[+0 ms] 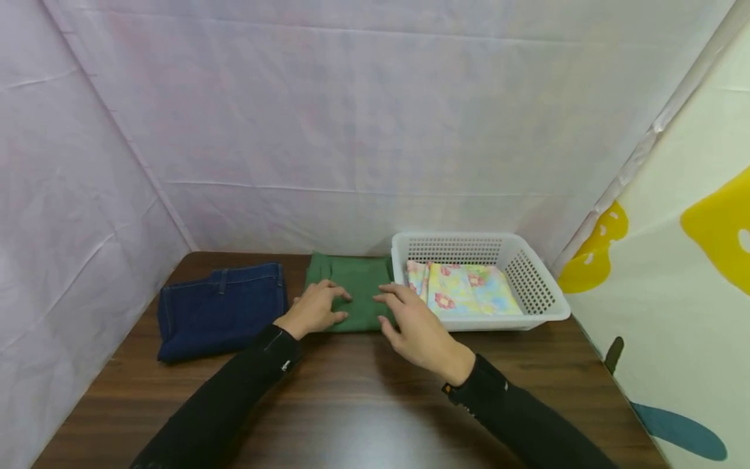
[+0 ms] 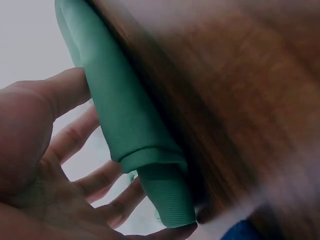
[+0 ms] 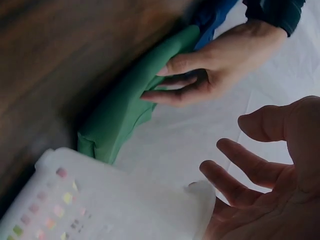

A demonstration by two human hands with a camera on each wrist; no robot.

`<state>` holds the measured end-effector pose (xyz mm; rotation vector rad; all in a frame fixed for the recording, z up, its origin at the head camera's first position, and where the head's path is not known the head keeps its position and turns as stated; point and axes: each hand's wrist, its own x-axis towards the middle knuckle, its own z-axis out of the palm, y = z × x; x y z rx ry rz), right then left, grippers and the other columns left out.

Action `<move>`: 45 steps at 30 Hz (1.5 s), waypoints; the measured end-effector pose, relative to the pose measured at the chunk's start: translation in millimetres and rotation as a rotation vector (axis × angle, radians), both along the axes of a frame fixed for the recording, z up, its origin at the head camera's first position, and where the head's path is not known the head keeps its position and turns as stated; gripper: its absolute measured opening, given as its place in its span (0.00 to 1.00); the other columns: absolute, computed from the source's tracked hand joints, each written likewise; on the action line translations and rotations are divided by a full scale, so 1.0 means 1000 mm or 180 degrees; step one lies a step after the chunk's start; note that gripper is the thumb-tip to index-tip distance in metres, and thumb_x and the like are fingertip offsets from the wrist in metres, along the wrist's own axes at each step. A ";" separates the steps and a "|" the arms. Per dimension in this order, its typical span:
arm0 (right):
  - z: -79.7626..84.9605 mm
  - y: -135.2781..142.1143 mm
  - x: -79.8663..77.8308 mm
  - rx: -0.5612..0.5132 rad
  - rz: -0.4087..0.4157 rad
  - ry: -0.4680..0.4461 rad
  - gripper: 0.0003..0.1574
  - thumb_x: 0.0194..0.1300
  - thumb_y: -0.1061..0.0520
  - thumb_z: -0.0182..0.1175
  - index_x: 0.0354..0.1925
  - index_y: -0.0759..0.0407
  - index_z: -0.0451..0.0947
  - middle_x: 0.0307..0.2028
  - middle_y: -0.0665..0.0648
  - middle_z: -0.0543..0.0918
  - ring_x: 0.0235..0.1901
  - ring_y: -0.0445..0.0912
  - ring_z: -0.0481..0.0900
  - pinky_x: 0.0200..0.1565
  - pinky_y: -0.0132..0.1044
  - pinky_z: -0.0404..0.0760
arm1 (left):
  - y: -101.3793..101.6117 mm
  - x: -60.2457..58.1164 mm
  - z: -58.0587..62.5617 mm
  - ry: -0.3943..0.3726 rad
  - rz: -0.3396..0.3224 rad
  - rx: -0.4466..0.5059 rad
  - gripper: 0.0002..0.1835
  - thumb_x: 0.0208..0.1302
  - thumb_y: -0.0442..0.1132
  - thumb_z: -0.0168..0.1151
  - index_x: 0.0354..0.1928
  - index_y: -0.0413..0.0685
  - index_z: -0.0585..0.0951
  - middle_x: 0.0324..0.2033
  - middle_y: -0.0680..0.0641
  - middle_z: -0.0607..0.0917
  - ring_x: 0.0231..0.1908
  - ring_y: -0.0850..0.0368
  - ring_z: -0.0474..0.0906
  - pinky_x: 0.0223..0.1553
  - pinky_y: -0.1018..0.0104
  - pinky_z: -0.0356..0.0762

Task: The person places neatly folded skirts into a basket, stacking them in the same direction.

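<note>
A folded green cloth garment [image 1: 360, 299] lies on the table between the two hands. My left hand [image 1: 316, 307] touches its left part, the fingers spread and gently bent; in the left wrist view the thumb and fingertips rest along the green fabric [image 2: 125, 110] without closing round it. My right hand [image 1: 418, 329] hovers at the cloth's right side beside the basket, fingers apart and holding nothing. In the right wrist view that hand [image 3: 265, 165] is clear of the green fabric [image 3: 125, 105], near the basket's rim.
A white perforated basket [image 1: 541, 312] stands at the right, with a folded floral cloth [image 1: 471, 290] inside. Folded dark blue jeans [image 1: 219, 312] lie at the left on the brown wooden table [image 1: 351, 404]. White fabric walls [image 1: 351, 130] enclose the back and sides.
</note>
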<state>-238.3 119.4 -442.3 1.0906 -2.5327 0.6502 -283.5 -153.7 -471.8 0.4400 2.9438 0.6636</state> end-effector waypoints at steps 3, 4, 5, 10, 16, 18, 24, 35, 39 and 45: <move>-0.005 -0.003 0.007 0.0116 0.0060 0.0195 0.24 0.80 0.61 0.76 0.69 0.64 0.87 0.73 0.68 0.85 0.75 0.62 0.84 0.77 0.55 0.87 | -0.002 0.010 0.001 0.0017 -0.0053 -0.0024 0.21 0.82 0.47 0.77 0.71 0.56 0.90 0.78 0.37 0.81 0.77 0.26 0.76 0.70 0.07 0.74; -0.006 -0.004 0.010 0.0149 0.0079 0.0243 0.24 0.80 0.61 0.76 0.68 0.63 0.87 0.73 0.67 0.85 0.75 0.62 0.84 0.78 0.55 0.87 | -0.002 0.013 0.000 0.0030 -0.0073 -0.0030 0.21 0.81 0.47 0.78 0.70 0.57 0.90 0.78 0.37 0.81 0.76 0.26 0.77 0.70 0.09 0.76; -0.008 -0.005 0.012 0.0173 0.0098 0.0297 0.24 0.79 0.61 0.76 0.68 0.63 0.87 0.73 0.67 0.86 0.75 0.63 0.84 0.78 0.56 0.86 | -0.002 0.017 0.000 0.0047 -0.0092 -0.0034 0.20 0.81 0.47 0.78 0.70 0.57 0.91 0.77 0.37 0.82 0.76 0.27 0.78 0.69 0.10 0.78; -0.016 -0.009 0.026 0.0210 0.0185 0.0304 0.25 0.79 0.60 0.77 0.69 0.63 0.87 0.74 0.66 0.85 0.77 0.64 0.84 0.80 0.60 0.84 | -0.002 0.033 0.001 0.0163 -0.0145 -0.0062 0.19 0.79 0.46 0.80 0.67 0.57 0.92 0.74 0.38 0.84 0.71 0.30 0.81 0.63 0.18 0.86; -0.025 -0.008 0.042 0.0192 0.0164 -0.0074 0.27 0.81 0.58 0.76 0.73 0.61 0.85 0.77 0.65 0.83 0.77 0.61 0.83 0.74 0.51 0.90 | -0.004 0.054 0.001 0.0272 -0.0151 -0.0048 0.18 0.77 0.45 0.82 0.65 0.58 0.93 0.71 0.40 0.86 0.67 0.33 0.84 0.57 0.26 0.90; -0.029 -0.006 0.046 0.0173 0.0095 -0.0236 0.27 0.81 0.57 0.75 0.73 0.60 0.85 0.78 0.65 0.82 0.76 0.61 0.84 0.71 0.51 0.92 | -0.004 0.062 0.001 0.0277 -0.0134 -0.0043 0.18 0.76 0.45 0.83 0.64 0.59 0.93 0.71 0.41 0.86 0.66 0.34 0.84 0.56 0.28 0.91; -0.040 0.000 0.055 0.0056 -0.0236 -0.0619 0.30 0.81 0.59 0.74 0.75 0.63 0.83 0.78 0.70 0.80 0.75 0.66 0.83 0.61 0.55 0.95 | -0.003 0.080 0.002 0.0328 -0.0146 -0.0028 0.17 0.74 0.45 0.84 0.61 0.61 0.94 0.69 0.43 0.87 0.62 0.36 0.85 0.51 0.31 0.90; -0.035 0.021 0.058 -0.0383 -0.0771 -0.1756 0.37 0.82 0.55 0.75 0.79 0.69 0.77 0.69 0.71 0.84 0.61 0.61 0.89 0.58 0.58 0.93 | 0.002 0.114 0.007 0.0045 -0.0228 0.0179 0.15 0.71 0.46 0.86 0.56 0.64 0.96 0.67 0.45 0.87 0.61 0.37 0.85 0.52 0.29 0.87; -0.028 0.034 0.055 -0.0627 -0.0923 -0.2289 0.40 0.83 0.52 0.74 0.82 0.67 0.75 0.74 0.70 0.83 0.63 0.62 0.91 0.59 0.58 0.94 | 0.006 0.124 0.007 -0.0005 -0.0255 0.0212 0.14 0.71 0.46 0.86 0.57 0.64 0.97 0.67 0.45 0.88 0.63 0.36 0.84 0.58 0.16 0.85; -0.023 0.049 0.051 -0.1214 -0.0874 -0.3192 0.43 0.86 0.54 0.71 0.87 0.67 0.68 0.82 0.74 0.75 0.63 0.57 0.92 0.50 0.51 0.98 | 0.013 0.132 0.006 0.0016 -0.0280 0.0205 0.15 0.71 0.47 0.87 0.56 0.64 0.97 0.67 0.45 0.88 0.62 0.37 0.84 0.57 0.17 0.85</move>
